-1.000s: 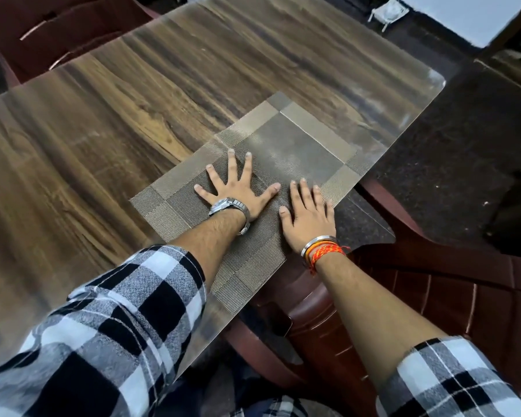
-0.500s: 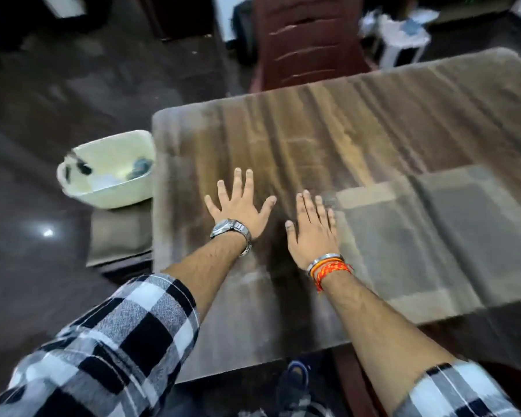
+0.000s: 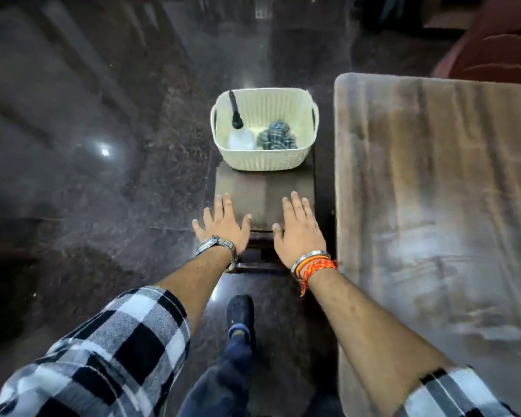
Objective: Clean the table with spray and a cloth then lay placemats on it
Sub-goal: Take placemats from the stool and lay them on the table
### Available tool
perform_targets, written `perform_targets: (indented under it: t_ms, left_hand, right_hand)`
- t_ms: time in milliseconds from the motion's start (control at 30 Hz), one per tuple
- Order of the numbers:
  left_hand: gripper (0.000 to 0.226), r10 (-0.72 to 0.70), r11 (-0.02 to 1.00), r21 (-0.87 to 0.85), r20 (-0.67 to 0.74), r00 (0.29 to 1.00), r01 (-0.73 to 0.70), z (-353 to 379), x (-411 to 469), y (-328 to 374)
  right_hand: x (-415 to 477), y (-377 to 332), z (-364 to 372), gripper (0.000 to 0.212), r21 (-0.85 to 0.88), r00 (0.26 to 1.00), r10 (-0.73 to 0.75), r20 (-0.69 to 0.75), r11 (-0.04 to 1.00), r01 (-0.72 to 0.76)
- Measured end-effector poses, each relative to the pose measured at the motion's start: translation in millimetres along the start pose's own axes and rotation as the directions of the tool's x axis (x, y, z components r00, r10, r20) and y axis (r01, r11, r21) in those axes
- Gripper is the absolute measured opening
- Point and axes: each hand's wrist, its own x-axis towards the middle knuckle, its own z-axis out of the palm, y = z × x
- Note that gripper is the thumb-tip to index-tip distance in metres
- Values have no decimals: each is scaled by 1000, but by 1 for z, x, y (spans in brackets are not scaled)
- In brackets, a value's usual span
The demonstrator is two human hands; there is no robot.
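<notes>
The placemats show as a flat, dull grey-brown sheet with a faint seam down the middle. They lie on a low dark stand on the floor, just in front of a cream woven basket that sits on the far end of the same stand. Motion blur hides how many mats are stacked. Inside the basket a clear spray bottle with a black nozzle leans into the left corner. A bunched dark blue-grey cloth fills the right side beside it. The stand is narrow, and its right edge runs close alongside the rounded left edge of the wood-grain counter, with only a thin dark gap between. Polished dark floor spreads wide to the left and beyond the basket. A dark red chair stands past the counter's far corner. Both arms reach forward and down, palms facing down, plaid sleeves pushed back from the forearms. The left hand, with a metal watch at the wrist, spreads its fingers over the mats' near left corner, the outer fingers past the edge. The right hand, wearing a bangle and orange threads, lies over the near right part. Neither grip closes on anything, both hands being flat and open; whether they touch the mats I cannot tell. A dark shoe points forward between the forearms.
</notes>
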Motion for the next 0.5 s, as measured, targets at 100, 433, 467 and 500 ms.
perform_targets:
  t_ms: [100, 433, 467, 500]
  left_hand:
    - [79, -15, 1000, -19, 87, 996, 17, 14, 40, -21]
    - [69, -116, 927, -324, 226, 967, 187, 59, 119, -41]
    - [63, -118, 921, -341, 218, 969, 189, 60, 120, -42]
    - [55, -126, 918, -350, 195, 973, 189, 60, 121, -43]
  right_hand:
    - [30, 6, 33, 61, 103, 978, 195, 71, 974, -202]
    - [105, 72, 90, 64, 30, 743, 624, 243, 761, -648]
    - [107, 75, 93, 65, 70, 735, 630, 253, 745, -663]
    - [107, 75, 94, 64, 106, 730, 638, 247, 731, -674]
